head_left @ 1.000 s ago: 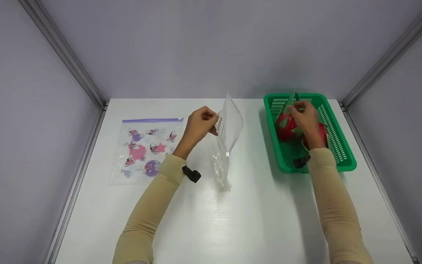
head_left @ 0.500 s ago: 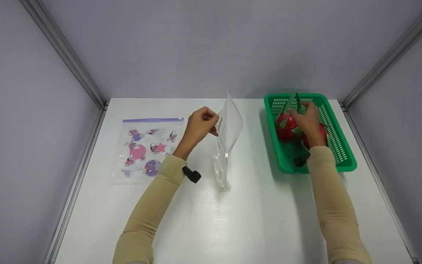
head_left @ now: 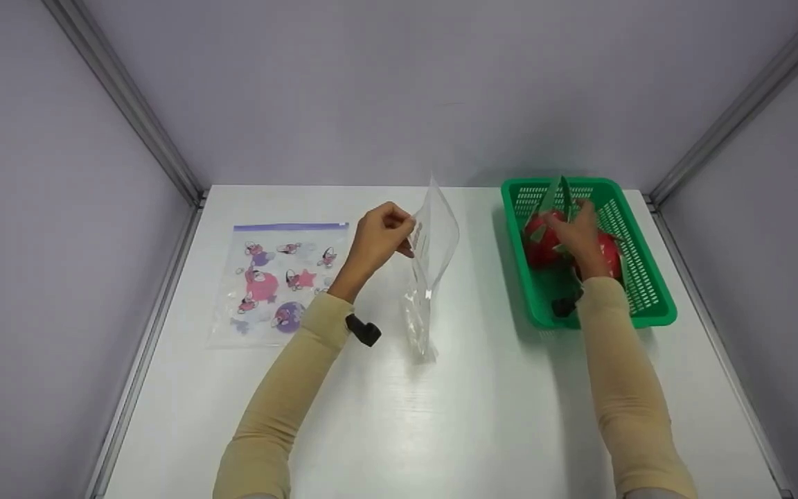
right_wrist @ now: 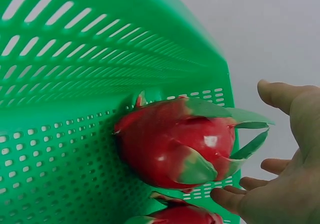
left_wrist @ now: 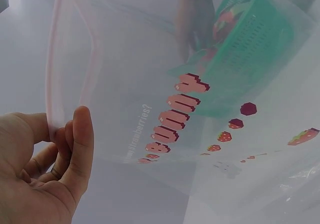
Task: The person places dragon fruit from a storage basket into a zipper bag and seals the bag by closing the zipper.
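My left hand (head_left: pixel 377 237) pinches the edge of a clear zip bag (head_left: pixel 438 242) between thumb and fingers. The bag stands upright with its mouth spread; pink lettering and small strawberry prints (left_wrist: pixel 224 136) show in the left wrist view. At the right, my right hand (head_left: pixel 584 239) is over a green plastic basket (head_left: pixel 534 305) with fingers and thumb apart. A red dragon fruit (right_wrist: pixel 170 144) with green leaf tips lies in the basket, close to those fingers and not gripped. Part of a second dragon fruit (right_wrist: pixel 186 217) shows beside it.
A flat zip bag (head_left: pixel 260 285) with a purple zip strip and pink and purple cartoon prints lies on the white table (head_left: pixel 399 430) at the left. Grey walls (head_left: pixel 399 90) enclose the back and sides.
My right hand has moved slightly down beside the dragon fruit's leaves, and its fingers and thumb have spread apart. The left hand and its bag have stayed nearly still.
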Demonstrator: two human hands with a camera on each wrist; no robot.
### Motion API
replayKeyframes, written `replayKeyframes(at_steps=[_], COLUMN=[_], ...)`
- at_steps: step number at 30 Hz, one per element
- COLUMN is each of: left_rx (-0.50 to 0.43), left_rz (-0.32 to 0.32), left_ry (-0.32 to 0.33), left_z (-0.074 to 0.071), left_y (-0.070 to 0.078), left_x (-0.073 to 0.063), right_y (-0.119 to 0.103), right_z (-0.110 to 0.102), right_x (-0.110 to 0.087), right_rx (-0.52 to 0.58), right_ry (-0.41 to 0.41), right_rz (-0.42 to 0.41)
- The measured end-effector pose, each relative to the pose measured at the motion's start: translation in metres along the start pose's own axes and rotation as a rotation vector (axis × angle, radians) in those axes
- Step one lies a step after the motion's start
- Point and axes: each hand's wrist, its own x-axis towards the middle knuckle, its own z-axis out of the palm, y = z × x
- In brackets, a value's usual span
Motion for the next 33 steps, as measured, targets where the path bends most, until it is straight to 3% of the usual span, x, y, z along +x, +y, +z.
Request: replayKeyframes(at_steps=[18, 33], left_rx=[-0.015, 0.004], left_rz=[-0.001, 0.008], left_ry=[-0.006, -0.02], left_z=[0.002, 0.002], left_y=[0.0, 0.0], left_x=[-0.001, -0.003], right_y=[0.015, 0.018], right_z=[0.003, 0.008], right_x=[-0.002, 0.003], right_rx=[0.04, -0.06], right_ry=[-0.104, -0.062], right_rz=[0.06, 0.105])
